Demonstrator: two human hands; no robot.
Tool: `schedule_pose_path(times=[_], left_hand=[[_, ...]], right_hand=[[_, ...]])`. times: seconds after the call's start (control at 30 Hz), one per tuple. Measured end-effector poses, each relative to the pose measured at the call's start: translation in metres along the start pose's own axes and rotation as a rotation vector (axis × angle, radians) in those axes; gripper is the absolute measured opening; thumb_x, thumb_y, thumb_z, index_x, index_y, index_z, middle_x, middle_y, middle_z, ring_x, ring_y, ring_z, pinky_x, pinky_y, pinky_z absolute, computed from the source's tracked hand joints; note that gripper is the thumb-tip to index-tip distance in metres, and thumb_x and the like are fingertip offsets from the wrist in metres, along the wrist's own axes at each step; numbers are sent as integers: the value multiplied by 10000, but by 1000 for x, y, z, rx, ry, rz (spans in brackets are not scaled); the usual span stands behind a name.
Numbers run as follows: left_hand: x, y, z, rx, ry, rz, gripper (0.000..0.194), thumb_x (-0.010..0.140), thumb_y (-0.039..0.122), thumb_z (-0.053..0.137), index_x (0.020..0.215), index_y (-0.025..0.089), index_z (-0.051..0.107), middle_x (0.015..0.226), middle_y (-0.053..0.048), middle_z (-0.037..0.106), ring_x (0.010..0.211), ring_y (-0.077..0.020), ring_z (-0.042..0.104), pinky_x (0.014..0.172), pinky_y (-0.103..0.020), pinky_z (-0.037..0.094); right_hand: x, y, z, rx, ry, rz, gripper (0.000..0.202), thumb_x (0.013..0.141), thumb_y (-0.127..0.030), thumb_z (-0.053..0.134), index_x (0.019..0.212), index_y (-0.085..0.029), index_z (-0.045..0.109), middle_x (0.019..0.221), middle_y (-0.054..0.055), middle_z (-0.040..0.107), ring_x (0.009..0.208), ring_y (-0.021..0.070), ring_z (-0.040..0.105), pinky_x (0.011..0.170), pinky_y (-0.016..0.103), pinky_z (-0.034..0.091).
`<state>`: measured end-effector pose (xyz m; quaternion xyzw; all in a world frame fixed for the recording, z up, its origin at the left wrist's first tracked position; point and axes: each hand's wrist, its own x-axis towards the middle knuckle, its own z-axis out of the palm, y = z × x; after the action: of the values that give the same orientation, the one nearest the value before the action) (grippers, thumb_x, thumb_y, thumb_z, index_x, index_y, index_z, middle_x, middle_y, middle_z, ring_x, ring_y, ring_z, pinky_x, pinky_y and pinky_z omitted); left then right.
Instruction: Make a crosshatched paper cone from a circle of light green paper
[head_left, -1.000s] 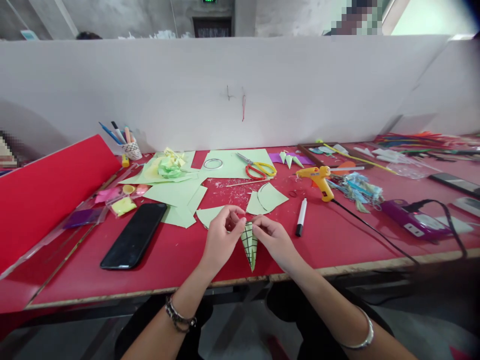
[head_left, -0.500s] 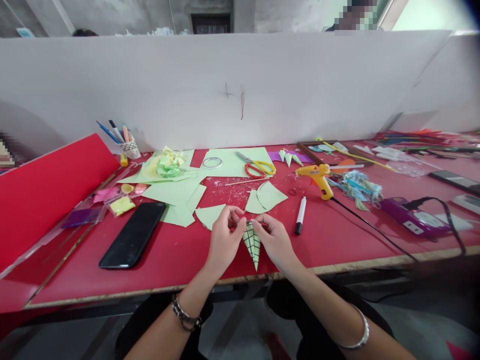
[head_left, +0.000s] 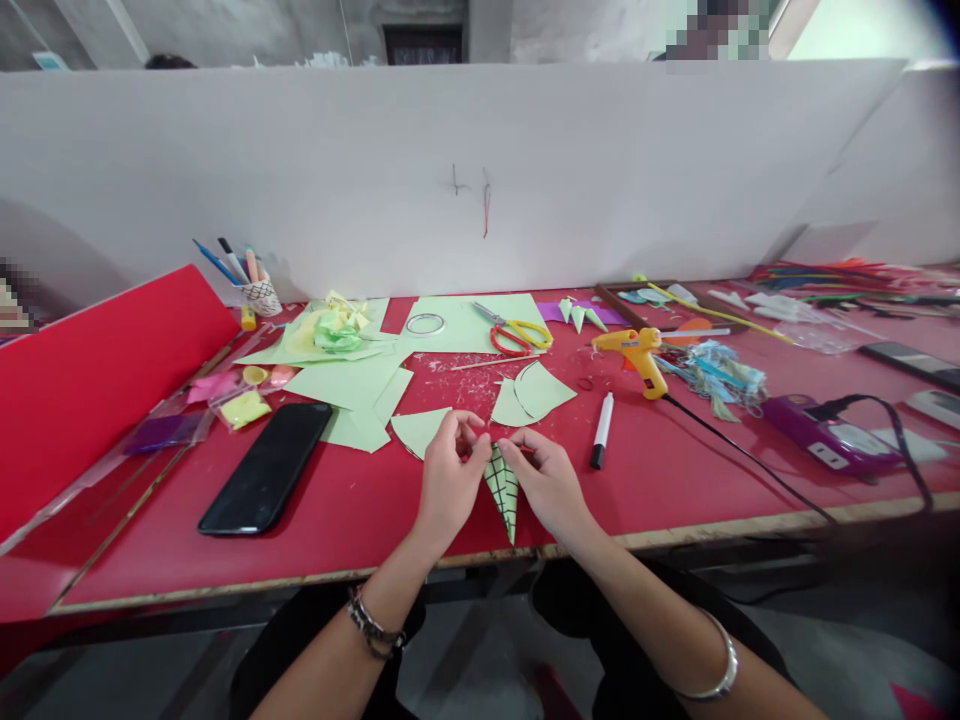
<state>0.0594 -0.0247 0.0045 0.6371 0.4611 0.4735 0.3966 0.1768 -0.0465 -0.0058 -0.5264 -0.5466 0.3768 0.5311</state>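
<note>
A light green paper cone (head_left: 504,492) with black grid lines hangs point down near the table's front edge. My left hand (head_left: 454,462) pinches its wide upper end from the left, and my right hand (head_left: 543,474) pinches it from the right. Fingers partly hide the cone's rim. Just beyond my left hand lies a cut piece of green paper (head_left: 417,432). Further off are more curved green pieces (head_left: 534,392). To the right of my right hand rests a black-and-white marker (head_left: 601,430).
Yellow-and-red scissors (head_left: 517,335) lie behind the hands on green paper. A yellow glue gun (head_left: 636,358) with a black cord (head_left: 750,460) stands at right, near a purple power strip (head_left: 825,435). A black phone (head_left: 266,470) lies left. A white partition (head_left: 375,180) rises behind.
The cone has shifted slightly left and turned a little between my fingers. Both hands keep their pinch, and the things on the table stay put.
</note>
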Motion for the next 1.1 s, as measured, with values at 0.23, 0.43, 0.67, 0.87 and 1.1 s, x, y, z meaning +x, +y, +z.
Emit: schedule_pose_path(times=[0.23, 0.43, 0.67, 0.87, 1.1], left_hand=[[1, -1, -2, 5, 12, -14, 67, 772, 230, 474, 819, 185, 458, 657, 40, 402, 587, -96, 417, 546, -214, 372], [1, 3, -5, -61, -66, -60, 159, 800, 322, 470, 880, 187, 442, 693, 35, 425, 595, -90, 433, 538, -205, 363], [-2, 8, -6, -89, -238, -212, 273, 779, 315, 502, 1012, 197, 423, 1027, -37, 474, 658, -79, 505, 578, -216, 433], [-9, 5, -6, 16, -398, -102, 712, 701, 344, 621, 1300, 236, 251, 1212, -121, 457, 1063, -246, 469, 800, -367, 443], [-6, 11, -9, 198, -368, 98, 468, 846, 344, 410, 1285, 197, 349, 1177, -91, 541, 1014, -211, 527, 854, -319, 402]], right_hand=[[0, 1, 2, 0, -35, 0, 245, 773, -385, 485, 650, -176, 517, 548, -31, 421, 496, 98, 353, 463, 226, 290], [2, 1, 0, 38, -46, 27, 234, 753, -381, 516, 645, -173, 530, 551, -30, 432, 506, 101, 365, 480, 227, 299], [2, 3, -3, 92, 79, 48, 245, 761, -396, 513, 648, -180, 539, 576, -26, 476, 546, 114, 411, 534, 234, 336], [2, 2, -7, 140, 205, 32, 240, 774, -377, 512, 640, -179, 526, 639, -14, 481, 615, 125, 426, 591, 242, 345], [4, 5, -8, 267, 209, 110, 291, 769, -404, 521, 590, -194, 431, 519, -55, 325, 504, 99, 291, 490, 239, 262]])
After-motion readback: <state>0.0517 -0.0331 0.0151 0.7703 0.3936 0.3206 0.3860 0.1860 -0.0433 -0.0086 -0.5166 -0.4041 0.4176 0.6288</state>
